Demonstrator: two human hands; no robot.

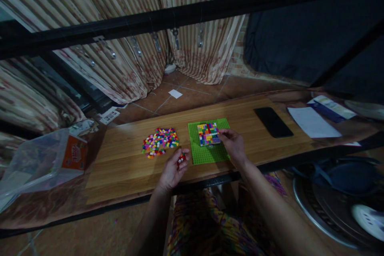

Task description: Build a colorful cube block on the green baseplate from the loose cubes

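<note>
Forearms (pixel 264 196) lead to hands (pixel 174 169) (pixel 235 146) flanking the brick block (pixel 207 134).

Left hand (pixel 175 168) cupping small bricks (pixel 181 159); right hand (pixel 233 142) at multicoloured block (pixel 207 133)

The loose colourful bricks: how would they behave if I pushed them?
The loose bricks would probably spread apart, since they lie unjoined on the wooden board. Their blocky shapes should slide more than roll. Being tiny, each is likely light.
</note>
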